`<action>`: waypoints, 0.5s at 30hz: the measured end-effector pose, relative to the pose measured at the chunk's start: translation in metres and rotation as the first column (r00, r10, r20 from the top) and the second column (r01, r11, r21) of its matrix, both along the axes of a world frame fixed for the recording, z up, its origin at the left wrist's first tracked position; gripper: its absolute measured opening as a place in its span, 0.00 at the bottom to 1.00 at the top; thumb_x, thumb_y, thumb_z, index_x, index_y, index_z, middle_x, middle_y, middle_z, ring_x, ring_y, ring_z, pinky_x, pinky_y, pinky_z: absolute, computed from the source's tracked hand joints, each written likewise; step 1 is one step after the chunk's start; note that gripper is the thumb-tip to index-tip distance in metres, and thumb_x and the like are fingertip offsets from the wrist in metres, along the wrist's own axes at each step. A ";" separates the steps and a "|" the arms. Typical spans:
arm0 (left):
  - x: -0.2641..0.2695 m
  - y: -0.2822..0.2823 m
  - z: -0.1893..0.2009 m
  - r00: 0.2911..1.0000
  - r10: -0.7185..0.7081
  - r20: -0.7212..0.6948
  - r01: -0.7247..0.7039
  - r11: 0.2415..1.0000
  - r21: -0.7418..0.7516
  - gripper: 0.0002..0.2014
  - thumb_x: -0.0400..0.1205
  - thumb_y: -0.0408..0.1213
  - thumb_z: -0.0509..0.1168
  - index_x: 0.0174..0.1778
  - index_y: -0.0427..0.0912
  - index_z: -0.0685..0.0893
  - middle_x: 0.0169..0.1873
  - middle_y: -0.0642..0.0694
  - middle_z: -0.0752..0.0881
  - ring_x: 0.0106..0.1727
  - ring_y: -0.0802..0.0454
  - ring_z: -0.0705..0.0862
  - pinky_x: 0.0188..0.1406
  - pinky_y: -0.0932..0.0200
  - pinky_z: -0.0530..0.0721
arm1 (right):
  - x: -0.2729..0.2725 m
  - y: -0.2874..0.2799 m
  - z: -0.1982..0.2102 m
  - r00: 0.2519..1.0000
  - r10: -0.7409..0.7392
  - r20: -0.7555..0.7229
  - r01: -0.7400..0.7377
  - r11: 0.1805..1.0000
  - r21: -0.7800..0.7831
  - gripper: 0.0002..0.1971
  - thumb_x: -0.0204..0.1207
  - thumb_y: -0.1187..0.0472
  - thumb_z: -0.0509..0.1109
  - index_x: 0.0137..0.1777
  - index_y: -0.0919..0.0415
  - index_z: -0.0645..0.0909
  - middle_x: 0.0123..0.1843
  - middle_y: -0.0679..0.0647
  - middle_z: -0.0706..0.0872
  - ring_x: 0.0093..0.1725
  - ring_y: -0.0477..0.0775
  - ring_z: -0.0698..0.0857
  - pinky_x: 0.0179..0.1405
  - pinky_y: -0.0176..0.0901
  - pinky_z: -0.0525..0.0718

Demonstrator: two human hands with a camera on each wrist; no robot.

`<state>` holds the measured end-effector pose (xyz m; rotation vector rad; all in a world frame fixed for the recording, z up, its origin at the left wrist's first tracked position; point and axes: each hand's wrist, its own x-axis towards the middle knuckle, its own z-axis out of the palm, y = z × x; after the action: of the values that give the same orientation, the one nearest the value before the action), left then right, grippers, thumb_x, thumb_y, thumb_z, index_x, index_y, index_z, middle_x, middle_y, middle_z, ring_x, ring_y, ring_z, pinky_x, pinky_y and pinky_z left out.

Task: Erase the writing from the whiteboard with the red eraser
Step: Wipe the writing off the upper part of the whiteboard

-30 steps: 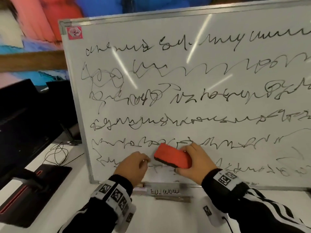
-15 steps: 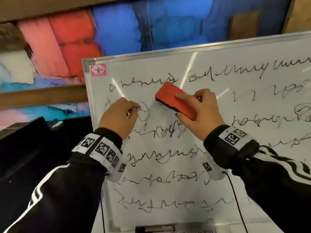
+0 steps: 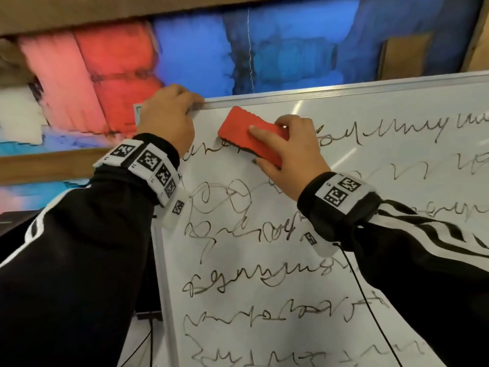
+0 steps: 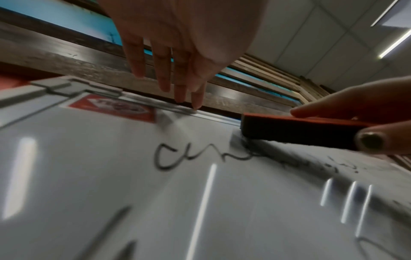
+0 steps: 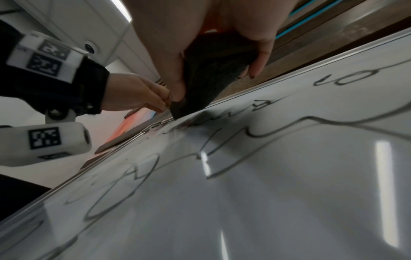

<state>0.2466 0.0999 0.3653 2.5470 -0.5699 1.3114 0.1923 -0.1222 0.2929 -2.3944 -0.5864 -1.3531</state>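
The whiteboard carries several lines of black scribbled writing. My right hand grips the red eraser by its long sides and holds its dark felt against the first line, near the top left corner. In the left wrist view the eraser sits flat on the board with a grey smear trailing to its right. My left hand rests on the top frame at that corner, and its straight fingertips touch the metal edge.
A red label marks the board's top left corner. Behind the board are a red-and-blue painted wall and a wooden rail. A thin black cable hangs from my right wrist across the board.
My right hand carried the eraser from the board's lower lines up to the top line. My left hand rose from the lower board to the top frame. The view tilted upward.
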 end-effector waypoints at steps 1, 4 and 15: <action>0.001 0.003 0.001 1.000 0.001 -0.007 -0.001 1.000 0.005 0.18 0.79 0.30 0.56 0.61 0.45 0.84 0.58 0.41 0.82 0.61 0.40 0.76 0.61 0.50 0.69 | 0.003 0.004 0.001 1.000 0.008 0.015 -0.007 1.000 -0.020 0.25 0.68 0.55 0.75 0.67 0.56 0.81 0.60 0.69 0.77 0.58 0.71 0.75 0.57 0.57 0.74; 0.003 0.008 0.002 0.999 0.021 -0.024 -0.021 1.000 0.014 0.19 0.81 0.33 0.55 0.67 0.44 0.80 0.62 0.40 0.81 0.64 0.41 0.76 0.66 0.50 0.66 | 0.007 0.010 -0.004 0.999 0.009 0.041 -0.004 0.994 -0.106 0.25 0.66 0.57 0.73 0.65 0.57 0.82 0.58 0.70 0.79 0.56 0.72 0.77 0.54 0.62 0.78; 0.007 0.019 0.009 0.982 0.085 -0.168 -0.084 0.996 0.013 0.21 0.82 0.30 0.52 0.68 0.53 0.76 0.64 0.49 0.78 0.66 0.47 0.75 0.70 0.45 0.54 | 0.006 0.016 -0.027 0.999 -0.018 0.045 0.023 0.994 -0.109 0.26 0.64 0.61 0.78 0.65 0.57 0.82 0.58 0.67 0.80 0.54 0.72 0.77 0.54 0.62 0.79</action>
<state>0.2539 0.1184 0.3745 2.6807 -0.4371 1.1059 0.1985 -0.1060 0.2659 -2.4685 -0.6659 -1.4202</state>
